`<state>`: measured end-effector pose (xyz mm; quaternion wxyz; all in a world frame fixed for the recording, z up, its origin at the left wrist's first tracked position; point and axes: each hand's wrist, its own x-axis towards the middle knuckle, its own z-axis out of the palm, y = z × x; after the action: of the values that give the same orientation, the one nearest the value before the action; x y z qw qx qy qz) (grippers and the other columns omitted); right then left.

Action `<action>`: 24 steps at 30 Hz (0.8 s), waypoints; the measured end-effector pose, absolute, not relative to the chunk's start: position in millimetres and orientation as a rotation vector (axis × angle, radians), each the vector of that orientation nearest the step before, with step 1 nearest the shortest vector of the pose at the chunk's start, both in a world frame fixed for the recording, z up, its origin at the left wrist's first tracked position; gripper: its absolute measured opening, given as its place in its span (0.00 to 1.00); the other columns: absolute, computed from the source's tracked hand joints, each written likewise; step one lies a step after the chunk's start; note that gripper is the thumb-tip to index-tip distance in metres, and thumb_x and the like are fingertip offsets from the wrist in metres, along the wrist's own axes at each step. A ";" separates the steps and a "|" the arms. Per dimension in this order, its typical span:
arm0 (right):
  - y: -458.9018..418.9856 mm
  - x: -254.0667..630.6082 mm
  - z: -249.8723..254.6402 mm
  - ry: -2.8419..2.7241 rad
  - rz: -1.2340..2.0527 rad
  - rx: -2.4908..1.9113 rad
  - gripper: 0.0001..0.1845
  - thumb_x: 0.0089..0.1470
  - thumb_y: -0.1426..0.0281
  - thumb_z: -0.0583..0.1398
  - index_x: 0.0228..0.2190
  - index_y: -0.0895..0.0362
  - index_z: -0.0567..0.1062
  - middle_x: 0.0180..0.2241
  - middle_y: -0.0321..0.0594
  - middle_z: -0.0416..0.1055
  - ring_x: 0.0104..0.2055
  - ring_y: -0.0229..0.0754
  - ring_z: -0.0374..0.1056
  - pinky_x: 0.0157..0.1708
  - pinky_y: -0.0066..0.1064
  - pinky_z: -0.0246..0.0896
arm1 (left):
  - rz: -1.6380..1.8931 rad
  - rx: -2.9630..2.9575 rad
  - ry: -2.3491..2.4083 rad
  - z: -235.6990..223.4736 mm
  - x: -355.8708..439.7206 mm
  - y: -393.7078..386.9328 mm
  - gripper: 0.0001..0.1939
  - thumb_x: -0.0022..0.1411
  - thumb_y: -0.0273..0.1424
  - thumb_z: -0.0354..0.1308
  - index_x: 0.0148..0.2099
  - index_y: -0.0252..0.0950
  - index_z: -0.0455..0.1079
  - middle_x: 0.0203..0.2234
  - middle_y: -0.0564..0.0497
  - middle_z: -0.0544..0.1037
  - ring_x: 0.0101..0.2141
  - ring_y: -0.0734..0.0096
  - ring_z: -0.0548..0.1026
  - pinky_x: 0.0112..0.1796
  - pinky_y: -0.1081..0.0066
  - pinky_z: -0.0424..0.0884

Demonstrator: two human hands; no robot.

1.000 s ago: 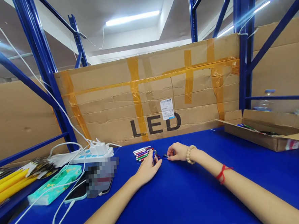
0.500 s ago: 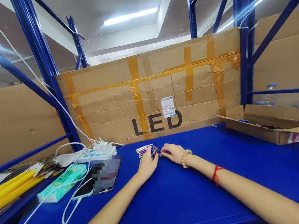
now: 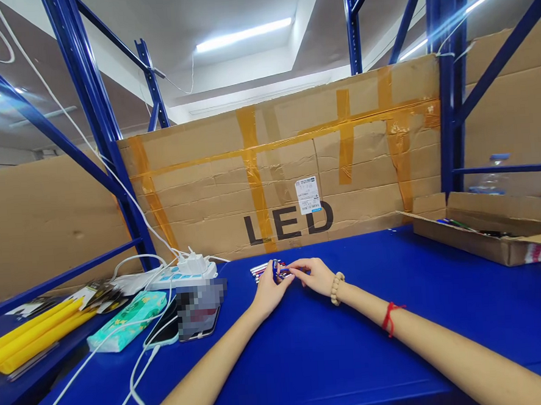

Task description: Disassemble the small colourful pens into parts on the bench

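A small bundle of slim, shiny pens [image 3: 259, 269] in silver, red and blue lies on the blue tabletop [image 3: 344, 357], near the cardboard wall. My left hand [image 3: 271, 292] is curled round the bundle, its fingers closed on the pens and hiding much of them. From the right, my right hand [image 3: 315, 277] comes in with thumb and forefinger pinched together at the near end of one blue pen [image 3: 284, 269]. The fingertips of both hands almost meet there. The exact number of pens is hidden.
A white power strip [image 3: 160, 277] with plugs and cables, a green tissue pack [image 3: 126, 321] and phones [image 3: 200, 326] lie left. Yellow tubes [image 3: 44, 332] sit farther left. An open cardboard box [image 3: 465, 242] with pens stands right. A taped cardboard wall [image 3: 206, 206] closes the back.
The view has shifted slightly. My right fingertips have moved left to meet the left hand, and a blue pen now shows between them. My left hand stays round the bundle.
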<state>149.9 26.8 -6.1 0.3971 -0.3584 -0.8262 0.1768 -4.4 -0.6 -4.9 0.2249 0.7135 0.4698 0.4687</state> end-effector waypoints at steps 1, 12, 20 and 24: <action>26.0 148.9 -5.7 -2.078 0.455 -0.897 0.16 0.53 0.63 0.51 0.35 0.57 0.75 0.32 0.39 0.75 0.20 0.35 0.65 0.26 0.29 0.62 | 1.302 1.958 1.282 -4.4 -4.2 -0.8 0.13 0.51 0.37 0.56 0.33 0.36 0.57 0.25 0.55 0.70 0.21 0.79 0.66 0.26 0.75 0.63; 16.0 147.4 1.6 -1.937 0.148 -0.851 0.12 0.56 0.67 0.49 0.37 0.54 0.70 0.37 0.39 0.72 0.38 0.39 0.68 0.39 0.31 0.61 | 1.526 2.128 1.274 4.0 -3.0 -7.9 0.08 0.57 0.35 0.49 0.29 0.38 0.55 0.24 0.56 0.69 0.25 0.76 0.68 0.30 0.75 0.63; 20.6 147.0 -0.6 -1.889 0.190 -0.829 0.12 0.56 0.68 0.49 0.35 0.54 0.71 0.37 0.39 0.72 0.39 0.39 0.67 0.40 0.31 0.61 | 1.441 2.008 1.273 -0.4 -2.0 -5.4 0.12 0.60 0.40 0.43 0.29 0.38 0.51 0.17 0.58 0.64 0.16 0.77 0.63 0.22 0.75 0.61; 23.8 148.0 -2.1 -1.905 0.244 -0.816 0.13 0.56 0.68 0.49 0.36 0.55 0.73 0.37 0.40 0.71 0.39 0.39 0.67 0.41 0.31 0.60 | 1.402 1.945 1.288 -3.3 -1.9 -3.9 0.12 0.61 0.41 0.41 0.32 0.38 0.53 0.17 0.58 0.65 0.17 0.77 0.64 0.23 0.75 0.62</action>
<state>148.0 23.8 -2.1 0.5034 -0.3377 -0.7889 0.1010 -1.9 -3.9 -3.3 0.2088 0.6989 0.4628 0.5037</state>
